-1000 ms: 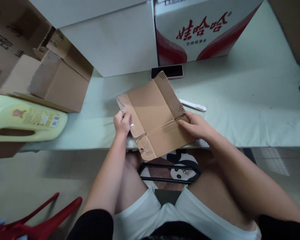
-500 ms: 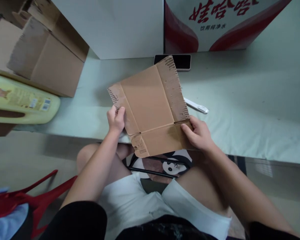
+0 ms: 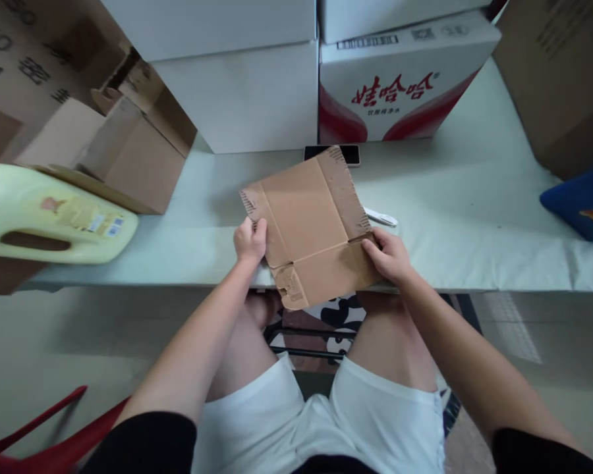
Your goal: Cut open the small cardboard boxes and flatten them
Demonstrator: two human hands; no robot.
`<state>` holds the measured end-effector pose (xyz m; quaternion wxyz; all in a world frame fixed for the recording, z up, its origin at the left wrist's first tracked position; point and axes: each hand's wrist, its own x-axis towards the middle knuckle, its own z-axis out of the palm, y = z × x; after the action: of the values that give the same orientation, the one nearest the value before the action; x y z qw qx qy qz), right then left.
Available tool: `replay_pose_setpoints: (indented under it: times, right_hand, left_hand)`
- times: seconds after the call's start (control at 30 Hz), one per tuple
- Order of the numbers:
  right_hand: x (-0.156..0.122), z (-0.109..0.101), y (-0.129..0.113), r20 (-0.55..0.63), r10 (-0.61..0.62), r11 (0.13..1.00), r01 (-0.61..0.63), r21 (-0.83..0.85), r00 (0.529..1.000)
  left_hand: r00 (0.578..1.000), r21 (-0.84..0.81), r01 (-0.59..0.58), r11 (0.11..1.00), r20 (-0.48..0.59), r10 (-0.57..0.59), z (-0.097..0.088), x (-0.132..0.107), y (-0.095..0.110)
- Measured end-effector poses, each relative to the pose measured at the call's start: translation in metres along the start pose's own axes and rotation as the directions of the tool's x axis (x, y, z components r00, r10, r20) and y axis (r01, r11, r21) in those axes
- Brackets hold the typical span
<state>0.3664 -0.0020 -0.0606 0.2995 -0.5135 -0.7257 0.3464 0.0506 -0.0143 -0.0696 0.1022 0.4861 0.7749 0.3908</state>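
A creased piece of brown cardboard (image 3: 304,214) with rough, torn edges is held tilted above the table's front edge. My left hand (image 3: 250,239) grips its left side, thumb on top and fingers hidden beneath. On the lower right side, my right hand (image 3: 389,255) is closed on the cardboard, thumb on the upper face. Just past the cardboard's right edge lies a white utility knife (image 3: 381,217), partly covered by it. Behind the far corner is a phone (image 3: 348,155) with a dark screen, also partly covered.
White boxes (image 3: 257,99) and a red-and-white carton (image 3: 395,99) stand at the back of the table (image 3: 474,224). Brown boxes (image 3: 138,158) and a yellow jug (image 3: 79,220) are on the left. A blue container (image 3: 583,204) sits at right. A red chair (image 3: 54,421) is lower left.
The view has tilted up and widened, showing more boxes at the back and the blue container at right. Both hands keep hold of the cardboard, which is held much the same way.
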Motion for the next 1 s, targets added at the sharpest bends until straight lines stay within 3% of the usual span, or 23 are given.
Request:
replay_pose_setpoints:
  times: [0.13,0.37,0.63,0.7,0.8,0.87,0.93,1.0]
  right_hand:
    - [0.001,0.003,-0.003,-0.008,0.041,0.999,-0.042,-0.032,0.999]
    - [0.001,0.009,-0.007,-0.043,0.045,0.998,-0.047,-0.033,0.998]
    - [0.0,0.013,-0.014,-0.051,0.112,0.986,-0.104,0.131,0.992]
    - [-0.01,0.017,-0.021,-0.035,0.167,0.946,-0.15,0.289,0.985]
    - [-0.031,0.035,-0.034,0.06,0.276,0.733,-0.25,0.633,0.959]
    - [-0.043,0.051,-0.042,0.083,0.332,0.676,-0.298,0.674,0.94]
    - [-0.051,0.061,-0.049,0.096,0.429,0.674,-0.389,0.627,0.898]
    - [-0.058,0.059,-0.052,0.086,0.483,0.669,-0.43,0.606,0.872]
  left_hand:
    - [0.999,0.014,0.032,0.999,0.043,-0.032,-0.003,-0.001,0.002]
    - [0.998,-0.1,0.013,0.995,0.062,-0.007,-0.007,-0.001,-0.004]
    - [0.998,-0.284,0.056,0.957,0.043,-0.045,-0.007,0.002,-0.016]
    - [0.996,-0.333,0.088,0.939,0.02,-0.087,-0.006,0.003,-0.019]
    - [0.989,-0.386,0.132,0.913,-0.014,-0.148,-0.005,0.006,-0.021]
    - [0.988,-0.398,0.135,0.908,-0.018,-0.155,-0.006,0.008,-0.02]
    - [0.992,-0.389,0.11,0.914,-0.01,-0.124,-0.008,0.009,-0.018]
    - [0.997,-0.373,0.068,0.925,0.006,-0.071,-0.01,0.009,-0.016]
